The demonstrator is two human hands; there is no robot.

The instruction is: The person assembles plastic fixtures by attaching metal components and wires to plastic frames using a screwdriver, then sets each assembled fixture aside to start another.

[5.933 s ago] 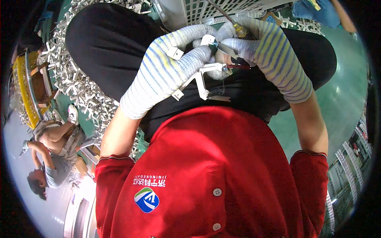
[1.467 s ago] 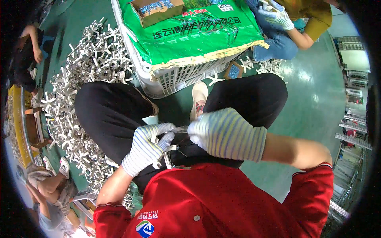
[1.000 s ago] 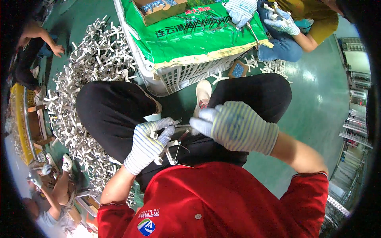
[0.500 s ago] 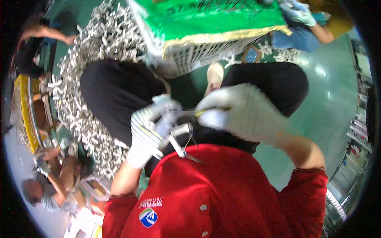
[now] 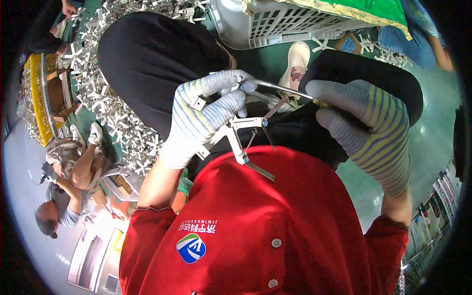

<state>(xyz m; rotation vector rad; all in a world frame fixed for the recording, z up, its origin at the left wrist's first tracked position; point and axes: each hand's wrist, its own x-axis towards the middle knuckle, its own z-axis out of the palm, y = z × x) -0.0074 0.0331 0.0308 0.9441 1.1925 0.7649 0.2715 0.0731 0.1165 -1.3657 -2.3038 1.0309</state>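
Observation:
My left hand (image 5: 209, 108), in a striped knit glove, is closed around a white branched bracket (image 5: 236, 140). Thin metal strips hinge from the bracket's arms at small blue fasteners, and part of it is hidden by the fingers. My right hand (image 5: 376, 130), gloved alike, pinches a screwdriver (image 5: 282, 88) between thumb and fingers. Its steel shaft runs left to the fingertips of my left hand, near a blue fastener. Whether the tip touches that fastener I cannot tell. Most of the handle is hidden, with a bit of yellow showing.
A large pile of similar white brackets (image 5: 132, 128) lies beyond my left knee. Ahead stands a grey slatted plastic crate (image 5: 285, 24) under a green cover (image 5: 373, 12). A yellow-edged rack (image 5: 37, 98) and a seated co-worker (image 5: 73, 191) are at left; another person's arm (image 5: 437, 46) is far right.
My right hand has moved right, and the screwdriver shaft now shows clearly between my hands. The view has shifted, with the crate higher in it. My left hand still grips the bracket.

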